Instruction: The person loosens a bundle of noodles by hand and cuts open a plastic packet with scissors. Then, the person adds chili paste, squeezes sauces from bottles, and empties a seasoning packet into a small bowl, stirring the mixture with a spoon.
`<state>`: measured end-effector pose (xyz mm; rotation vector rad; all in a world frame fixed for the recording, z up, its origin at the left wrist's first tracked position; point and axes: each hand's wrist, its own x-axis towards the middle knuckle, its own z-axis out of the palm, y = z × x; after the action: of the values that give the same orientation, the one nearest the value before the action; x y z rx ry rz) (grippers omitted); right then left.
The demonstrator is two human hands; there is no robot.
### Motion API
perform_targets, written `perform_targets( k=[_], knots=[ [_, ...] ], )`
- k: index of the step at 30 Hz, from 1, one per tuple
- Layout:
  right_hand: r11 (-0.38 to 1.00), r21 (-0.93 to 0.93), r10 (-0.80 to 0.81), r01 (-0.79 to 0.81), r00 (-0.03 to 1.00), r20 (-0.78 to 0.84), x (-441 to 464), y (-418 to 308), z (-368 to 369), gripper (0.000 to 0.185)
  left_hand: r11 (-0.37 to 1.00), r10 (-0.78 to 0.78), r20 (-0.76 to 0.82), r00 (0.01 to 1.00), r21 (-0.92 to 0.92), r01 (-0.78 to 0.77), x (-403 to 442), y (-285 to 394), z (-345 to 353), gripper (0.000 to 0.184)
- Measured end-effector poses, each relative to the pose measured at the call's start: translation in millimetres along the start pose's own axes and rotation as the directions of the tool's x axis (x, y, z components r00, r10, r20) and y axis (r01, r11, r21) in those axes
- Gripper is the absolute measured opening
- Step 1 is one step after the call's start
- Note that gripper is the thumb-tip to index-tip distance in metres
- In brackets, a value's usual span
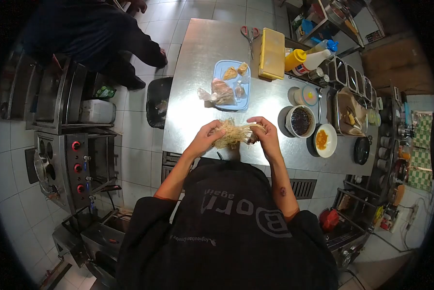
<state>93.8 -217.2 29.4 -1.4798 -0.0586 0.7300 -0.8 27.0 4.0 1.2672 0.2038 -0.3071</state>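
Lt-blue plastic tray (243, 100) sits just past the hands, w/ small knotted plastic bags (223, 94) on it, incl. a pinkish one overhanging its L edge. Further up: red-handled scissors (250, 35), yellow box (272, 53), yellow squeeze bottle (294, 59). To the R: bowl of dark sauce (300, 136), white bowl w/ orange sauce (331, 133), then metal pan (338, 111) w/ brown paper in it. These crowd the R side.

Bundle of thin yellowish strands (231, 134) is btwn the hands, near desk's front edge, directly before the torso. L hand (208, 137) grips its L end, fingers curled; R hand (265, 134) pinches the R end, where a dark bit shows. Forearms angle inward; can't tell if bundle touches the surface.

Desk (193, 63) is shiny metal. Tiled floor (142, 130) around; black bin (164, 87) by desk's L side, person in dark clothes (89, 34) upper L, red-knobbed stove (68, 145) far L.
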Motion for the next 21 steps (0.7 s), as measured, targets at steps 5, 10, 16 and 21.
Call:
perform_targets(
  k=[5,10,16,21],
  knots=[
    [0.973,-0.103,0.218,-0.207,0.97,0.107,-2.0,-6.3,23.5,0.027,0.966,0.131,0.009,0.991,-0.225,-0.125,7.8,-4.5,21.7,0.019],
    [0.985,-0.089,-0.135,0.147,0.983,0.127,5.3,10.6,17.8,0.015,0.965,0.238,-0.109,0.965,0.143,-0.222,10.6,-14.0,14.8,0.025],
    [0.987,-0.119,-0.109,0.111,0.994,0.018,-2.0,-8.5,21.8,0.025,1.0,0.027,-0.166,0.986,-0.008,-0.029,5.4,-18.0,4.1,0.02],
    [0.82,-0.422,-0.297,0.386,0.918,0.263,10.1,5.9,20.7,0.029,0.966,0.228,-0.046,0.973,0.134,-0.221,7.5,-1.7,18.8,0.011]
  ],
)
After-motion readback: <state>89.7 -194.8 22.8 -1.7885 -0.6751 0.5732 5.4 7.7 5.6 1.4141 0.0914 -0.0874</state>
